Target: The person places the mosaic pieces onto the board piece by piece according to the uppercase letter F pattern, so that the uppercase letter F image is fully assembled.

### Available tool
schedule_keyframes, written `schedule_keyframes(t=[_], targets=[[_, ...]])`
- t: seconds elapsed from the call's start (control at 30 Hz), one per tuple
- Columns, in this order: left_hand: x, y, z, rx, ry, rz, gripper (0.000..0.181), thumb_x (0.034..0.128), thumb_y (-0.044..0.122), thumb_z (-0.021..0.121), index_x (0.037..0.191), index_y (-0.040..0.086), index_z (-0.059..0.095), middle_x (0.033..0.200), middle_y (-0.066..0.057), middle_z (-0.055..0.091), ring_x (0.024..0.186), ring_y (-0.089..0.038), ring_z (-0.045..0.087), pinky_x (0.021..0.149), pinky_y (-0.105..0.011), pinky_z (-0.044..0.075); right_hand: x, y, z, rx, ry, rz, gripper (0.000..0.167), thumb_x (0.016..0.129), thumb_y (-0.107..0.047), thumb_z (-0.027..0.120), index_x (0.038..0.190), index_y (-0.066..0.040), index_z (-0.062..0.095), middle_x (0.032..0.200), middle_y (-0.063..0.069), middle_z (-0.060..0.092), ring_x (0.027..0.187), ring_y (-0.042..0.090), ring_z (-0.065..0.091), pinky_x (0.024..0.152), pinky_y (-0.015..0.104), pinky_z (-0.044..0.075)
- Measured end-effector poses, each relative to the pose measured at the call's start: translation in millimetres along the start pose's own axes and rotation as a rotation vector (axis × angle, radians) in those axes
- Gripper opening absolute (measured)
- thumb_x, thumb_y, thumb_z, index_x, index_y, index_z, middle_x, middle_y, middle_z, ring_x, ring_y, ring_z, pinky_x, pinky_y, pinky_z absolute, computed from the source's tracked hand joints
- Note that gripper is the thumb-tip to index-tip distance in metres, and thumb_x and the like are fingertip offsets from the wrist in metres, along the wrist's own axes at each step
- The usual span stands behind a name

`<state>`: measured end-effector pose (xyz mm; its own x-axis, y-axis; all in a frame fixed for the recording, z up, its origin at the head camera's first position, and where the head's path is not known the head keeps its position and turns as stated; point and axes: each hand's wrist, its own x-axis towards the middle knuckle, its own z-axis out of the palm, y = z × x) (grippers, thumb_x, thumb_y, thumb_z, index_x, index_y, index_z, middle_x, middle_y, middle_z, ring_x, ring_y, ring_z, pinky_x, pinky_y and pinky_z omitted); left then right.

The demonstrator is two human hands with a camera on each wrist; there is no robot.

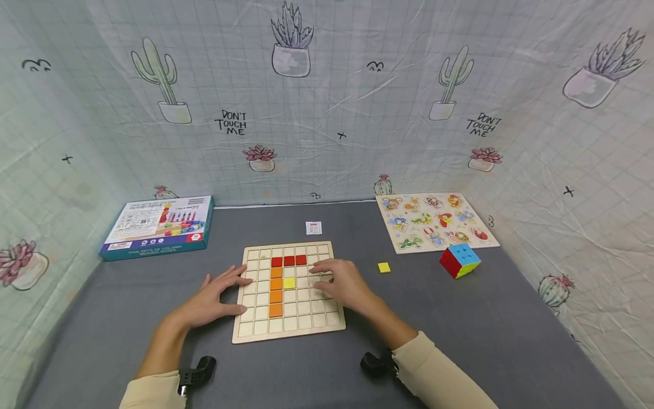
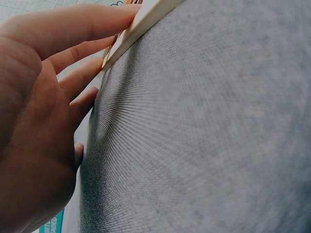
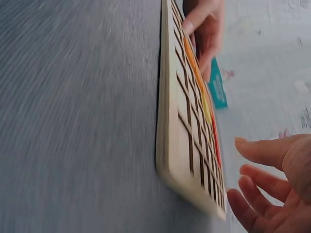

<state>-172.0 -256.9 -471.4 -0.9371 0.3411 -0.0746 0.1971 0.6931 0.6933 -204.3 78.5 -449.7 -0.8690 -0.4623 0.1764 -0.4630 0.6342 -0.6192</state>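
A pale wooden grid board (image 1: 252,329) lies on the grey table. On it, 3 red tiles (image 1: 289,261) form a row, several orange tiles (image 1: 276,295) run down in a column, and a single yellow tile (image 1: 289,283) sits to the right of that column. My left hand (image 1: 217,299) rests at the board's left edge, thumb and fingers spread; in the left wrist view its thumb touches the rim. Over the board's right side, my right hand (image 1: 343,284) hovers with loosely bent fingers, and the right wrist view shows nothing between them.
Right of the board lies a loose yellow tile (image 1: 384,267). Behind it is a small printed card (image 1: 314,228). A boxed toy set (image 1: 158,227) stands back left; an insect picture board (image 1: 434,221) and a puzzle cube (image 1: 460,261) are at right. Printed fabric (image 1: 327,102) surrounds the table.
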Motion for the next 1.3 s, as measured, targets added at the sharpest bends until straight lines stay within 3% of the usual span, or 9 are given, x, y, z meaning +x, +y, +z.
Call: schedule_keyframes(t=[0.2, 0.4, 0.8, 1.0, 1.3], targets=[[-0.8, 1.4, 0.3, -0.008, -0.007, -0.011, 0.062, 0.0826, 0.035, 0.081, 0.137, 0.014, 0.063, 0.168, -0.018, 0.03, 0.158, -0.05, 0.011, 0.118, -0.078, -0.012, -14.2, 24, -20, -0.071, 0.019, 0.078, 0.035, 0.086, -0.013, 0.08, 0.121, -0.012, 0.076, 0.129, 0.007, 0.074, 0.11, 0.026, 0.07, 0.092, 0.043, 0.056], [0.4, 0.6, 1.0, -0.011, -0.007, -0.006, 0.062, 0.0828, 0.036, 0.08, 0.138, 0.013, 0.062, 0.168, -0.018, 0.03, 0.157, -0.051, 0.011, 0.117, -0.078, -0.012, -29.8, 53, -42, -0.127, 0.061, 0.116, 0.038, 0.086, -0.013, 0.08, 0.124, -0.011, 0.074, 0.131, 0.008, 0.073, 0.124, 0.031, 0.065, 0.106, 0.051, 0.05], [0.5, -1.6, 1.0, -0.014, -0.014, -0.012, 0.062, 0.0821, 0.035, 0.081, 0.137, 0.013, 0.063, 0.169, -0.018, 0.028, 0.158, -0.05, 0.009, 0.118, -0.078, -0.014, -47.3, 102, -75, -0.173, 0.094, 0.169, 0.043, 0.088, -0.008, 0.077, 0.129, -0.004, 0.069, 0.138, 0.022, 0.066, 0.132, 0.043, 0.059, 0.112, 0.062, 0.043], [0.6, -1.6, 1.9, -0.011, -0.016, -0.013, 0.061, 0.0819, 0.034, 0.082, 0.136, 0.013, 0.063, 0.169, -0.018, 0.029, 0.158, -0.051, 0.01, 0.117, -0.078, -0.013, -51.2, 111, -76, -0.143, 0.055, 0.201, 0.04, 0.091, -0.005, 0.073, 0.131, -0.004, 0.068, 0.139, 0.022, 0.065, 0.132, 0.042, 0.06, 0.11, 0.059, 0.048], [1.6, -0.7, -0.1, -0.007, -0.008, -0.015, 0.061, 0.0816, 0.035, 0.081, 0.136, 0.014, 0.063, 0.169, -0.018, 0.029, 0.158, -0.05, 0.01, 0.117, -0.078, -0.013, -47.8, 110, -75, -0.129, 0.094, 0.272, 0.032, 0.088, -0.009, 0.078, 0.12, -0.008, 0.076, 0.123, 0.014, 0.076, 0.119, 0.036, 0.068, 0.102, 0.055, 0.054]])
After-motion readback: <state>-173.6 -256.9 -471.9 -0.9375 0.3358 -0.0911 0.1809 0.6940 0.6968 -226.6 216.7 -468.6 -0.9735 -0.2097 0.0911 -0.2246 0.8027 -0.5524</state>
